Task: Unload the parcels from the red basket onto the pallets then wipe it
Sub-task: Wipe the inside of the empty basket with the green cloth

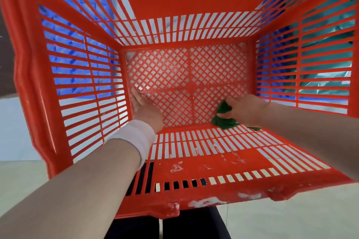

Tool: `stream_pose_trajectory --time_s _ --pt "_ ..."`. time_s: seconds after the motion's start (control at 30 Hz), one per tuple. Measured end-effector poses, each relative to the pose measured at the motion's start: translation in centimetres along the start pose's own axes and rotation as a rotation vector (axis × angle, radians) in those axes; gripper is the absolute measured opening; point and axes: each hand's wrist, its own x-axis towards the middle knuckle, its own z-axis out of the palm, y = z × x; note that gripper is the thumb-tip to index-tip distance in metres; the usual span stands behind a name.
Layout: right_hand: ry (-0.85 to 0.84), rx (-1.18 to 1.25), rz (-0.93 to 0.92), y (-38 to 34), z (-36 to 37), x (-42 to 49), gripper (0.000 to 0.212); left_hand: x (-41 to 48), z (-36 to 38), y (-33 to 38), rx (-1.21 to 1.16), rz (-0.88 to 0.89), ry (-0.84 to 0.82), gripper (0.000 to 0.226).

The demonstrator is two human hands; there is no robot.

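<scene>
The red basket (186, 7) fills the view and holds no parcels; its lattice floor is bare. My left hand (144, 107) lies flat and open against the floor's near left corner, a pale band round its wrist. My right hand (246, 109) is closed on a crumpled green cloth (223, 118), pressed onto the floor at the near right corner. White smears mark the basket's near wall and rim.
Blue wrapped parcels (77, 60) show through the slats of the left wall, and blue and green ones (326, 48) through the right wall. Pale floor (291, 219) lies below the basket. My dark trouser legs (194, 225) stand under the near rim.
</scene>
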Motion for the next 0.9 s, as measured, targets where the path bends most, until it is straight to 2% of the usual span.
stream_pose_trajectory --time_s 0.1,0.17,0.23,0.3,0.4,0.47,0.53,0.63,0.73,0.83,0.9 --pt "-0.003 0.169 0.219 0.6 0.1 -0.1 0.043 -0.2 -0.3 -0.5 0.078 0.079 0.0 0.085" --pt "-0.103 0.317 0.259 -1.4 0.0 0.5 0.034 -0.7 -0.9 -0.6 0.091 0.083 -0.015 0.08" --pt "-0.161 0.485 0.2 -4.1 -0.6 1.7 0.029 -0.7 -1.1 -0.6 0.121 0.053 -0.019 0.074" --pt "-0.102 0.663 0.097 -5.9 -1.9 3.1 0.032 -0.7 -1.3 -0.4 0.174 0.043 -0.012 0.068" --pt "0.003 0.925 -0.09 -7.4 -4.4 4.3 0.038 0.2 -1.2 -0.9 0.257 0.055 -0.031 0.071" --pt "0.045 0.994 -0.16 -8.2 -5.4 4.5 0.039 0.5 -1.3 -1.0 0.356 0.132 -0.061 0.074" --pt "0.051 0.97 -0.152 -8.5 -5.5 4.2 0.04 0.5 -1.6 -1.0 0.431 0.159 -0.106 0.071" --pt "0.096 1.034 -0.097 -8.5 -5.2 3.5 0.039 -0.9 -4.0 -1.4 0.337 0.194 -0.148 0.063" --pt "0.101 1.069 -0.11 -9.3 -5.4 2.7 0.042 -6.4 -8.0 -2.3 0.089 0.359 -0.257 0.047" --pt "0.107 1.106 -0.098 -10.2 -5.8 2.5 0.043 -14.3 -10.1 -5.0 -0.005 0.478 -0.475 0.072" --pt "0.093 1.117 -0.08 -10.1 -5.9 2.5 0.043 -18.9 -9.9 -7.4 -0.071 0.516 -0.512 0.089"
